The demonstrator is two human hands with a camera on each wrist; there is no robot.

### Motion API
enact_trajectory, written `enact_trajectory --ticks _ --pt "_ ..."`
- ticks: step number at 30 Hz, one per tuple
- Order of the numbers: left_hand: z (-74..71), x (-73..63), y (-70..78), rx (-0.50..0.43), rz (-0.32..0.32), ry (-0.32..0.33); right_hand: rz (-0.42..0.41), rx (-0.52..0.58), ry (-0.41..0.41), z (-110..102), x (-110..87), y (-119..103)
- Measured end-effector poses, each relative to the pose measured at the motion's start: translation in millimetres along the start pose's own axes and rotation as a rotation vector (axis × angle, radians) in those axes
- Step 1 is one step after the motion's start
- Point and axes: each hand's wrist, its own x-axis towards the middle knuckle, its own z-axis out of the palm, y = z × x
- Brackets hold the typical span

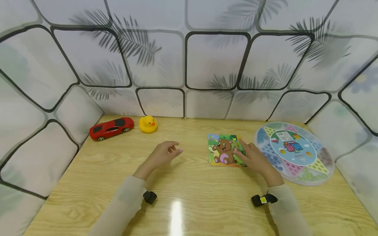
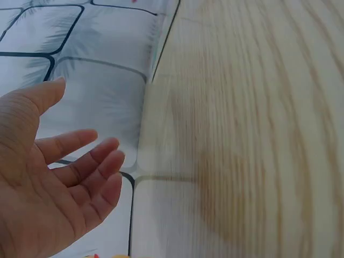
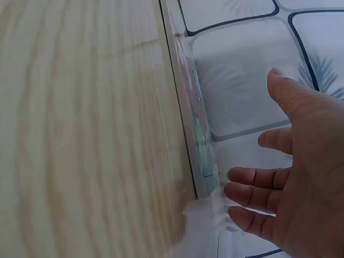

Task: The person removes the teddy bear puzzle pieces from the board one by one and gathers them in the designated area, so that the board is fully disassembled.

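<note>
A square picture board (image 1: 224, 155) with a cartoon brown bear lies flat on the table; its thin side edge shows in the right wrist view. My right hand (image 1: 256, 159) is at the board's right edge, its fingers overlapping the picture in the head view. In the right wrist view its relaxed fingers (image 3: 255, 196) are spread beside the board, with nothing gripped. Left of the board, my left hand (image 1: 160, 155) hovers over the table with loosely bent fingers. Its palm faces inward and holds nothing, as the left wrist view shows.
A red toy car (image 1: 111, 128) and a yellow rubber duck (image 1: 148, 124) stand at the back left. To the right lies a round Chinese checkers set (image 1: 292, 147) with coloured pieces. Patterned fabric walls (image 1: 217, 62) border the wooden table (image 1: 189, 183) at the back and sides.
</note>
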Motion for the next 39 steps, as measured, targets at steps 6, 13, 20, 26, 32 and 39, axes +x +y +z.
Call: enact_trajectory --ticks 6,13,20,26,32,39 --pt "8.1 8.7 3.9 -0.191 -0.043 -0.069 -0.011 -0.018 -0.031 3 3.3 8" --pt "21.2 24.0 7.6 -0.296 -0.038 -0.138 -0.032 -0.054 -0.052 6 8.3 12" --pt "35.0 42.8 9.4 -0.464 -0.071 -0.17 -0.04 -0.102 -0.069 10 11.7 10" --pt "52.0 61.1 15.6 -0.586 -0.097 -0.193 -0.037 -0.13 -0.067 11 12.3 7" --pt "70.1 80.8 19.4 -0.698 -0.123 -0.195 -0.024 -0.156 -0.05 13 14.4 6" --pt "81.9 100.2 24.0 -0.758 -0.161 -0.176 -0.045 -0.172 -0.034 16 16.2 7"
